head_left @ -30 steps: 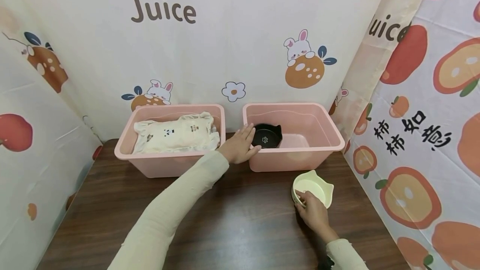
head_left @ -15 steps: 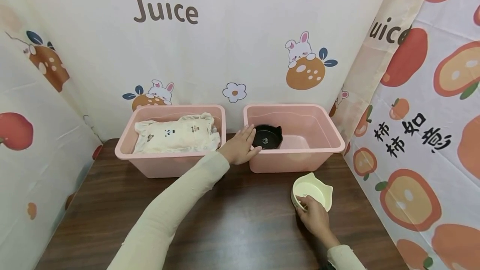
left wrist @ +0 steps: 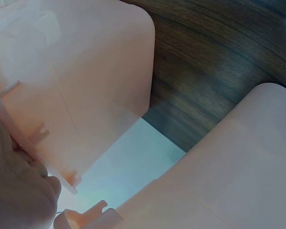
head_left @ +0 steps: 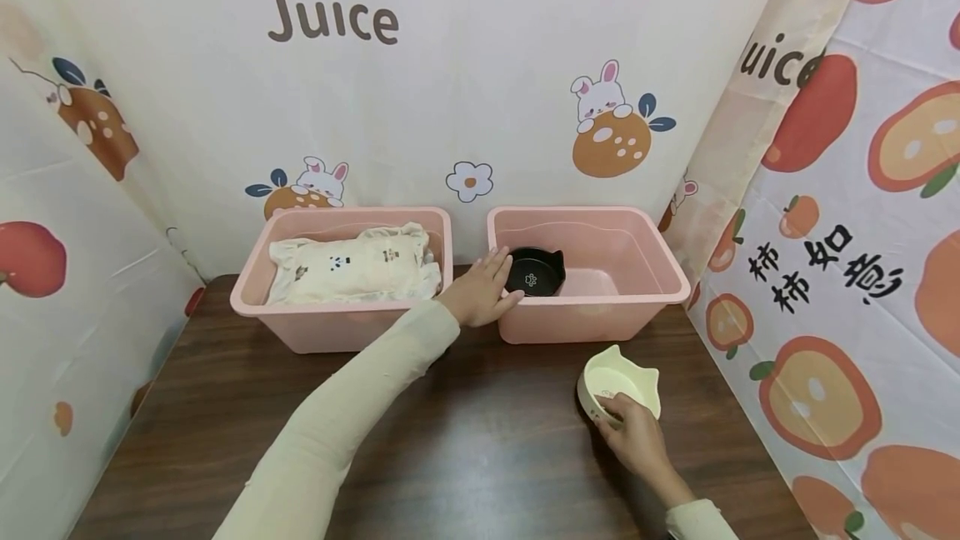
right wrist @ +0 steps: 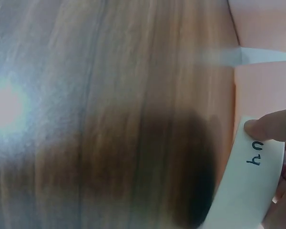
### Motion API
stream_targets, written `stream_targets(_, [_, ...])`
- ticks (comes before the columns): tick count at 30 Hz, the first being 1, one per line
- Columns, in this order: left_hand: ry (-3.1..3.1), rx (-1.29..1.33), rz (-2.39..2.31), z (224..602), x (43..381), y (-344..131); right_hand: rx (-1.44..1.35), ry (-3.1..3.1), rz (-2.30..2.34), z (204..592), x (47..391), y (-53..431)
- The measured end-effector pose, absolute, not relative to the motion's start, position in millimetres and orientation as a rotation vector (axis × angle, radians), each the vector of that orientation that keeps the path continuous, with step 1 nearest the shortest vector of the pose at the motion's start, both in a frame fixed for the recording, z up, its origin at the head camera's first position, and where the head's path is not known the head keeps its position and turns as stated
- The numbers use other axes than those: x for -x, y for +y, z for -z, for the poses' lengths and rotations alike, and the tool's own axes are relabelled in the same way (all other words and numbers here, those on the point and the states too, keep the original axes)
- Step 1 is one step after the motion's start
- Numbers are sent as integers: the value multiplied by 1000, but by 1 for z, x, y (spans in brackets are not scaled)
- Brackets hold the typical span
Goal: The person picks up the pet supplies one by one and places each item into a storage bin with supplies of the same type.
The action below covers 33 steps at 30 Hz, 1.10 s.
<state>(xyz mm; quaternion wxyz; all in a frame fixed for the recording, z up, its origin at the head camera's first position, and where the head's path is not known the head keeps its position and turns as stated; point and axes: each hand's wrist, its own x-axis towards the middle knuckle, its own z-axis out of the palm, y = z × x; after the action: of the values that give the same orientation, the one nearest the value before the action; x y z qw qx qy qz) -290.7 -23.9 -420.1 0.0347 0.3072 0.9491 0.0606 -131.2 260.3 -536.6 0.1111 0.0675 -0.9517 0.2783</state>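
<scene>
My left hand [head_left: 482, 290] lies with straight fingers on the left rim of the right pink bin [head_left: 592, 319]. Beside those fingers, inside that bin, is a black cat-eared bowl [head_left: 546, 261] with a white paw print. In front of the bin my right hand [head_left: 633, 436] pinches the near-left wall of a pale yellow-green cat-eared bowl [head_left: 633, 386]. In the right wrist view the thumb presses on the outside of this bowl's wall [right wrist: 248, 181], near dark lettering. Some fingertips are hidden behind the wall. Whether the bowl touches the table cannot be told.
A second pink bin [head_left: 330, 332] stands to the left, holding a cream frilled pillow [head_left: 360, 269] with small animal prints. A narrow gap separates the bins. Both stand on a dark wooden table [head_left: 480, 432], with printed cloths [head_left: 420, 107] behind and at the sides.
My right hand has carried the pale bowl slightly left and a little nearer to me. My left hand stays on the bin's rim.
</scene>
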Motion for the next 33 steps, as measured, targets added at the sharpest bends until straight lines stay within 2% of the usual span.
stream_targets(9, [2902, -955, -180, 418, 290, -24, -277, -2808, -883, 522, 122, 251])
stream_targets(16, [2915, -956, -175, 418, 290, -24, -454, -2699, -832, 506, 113, 243])
stream_targets(33, [2915, -945, -190, 418, 289, -25, -861, -2378, -718, 440, 102, 239])
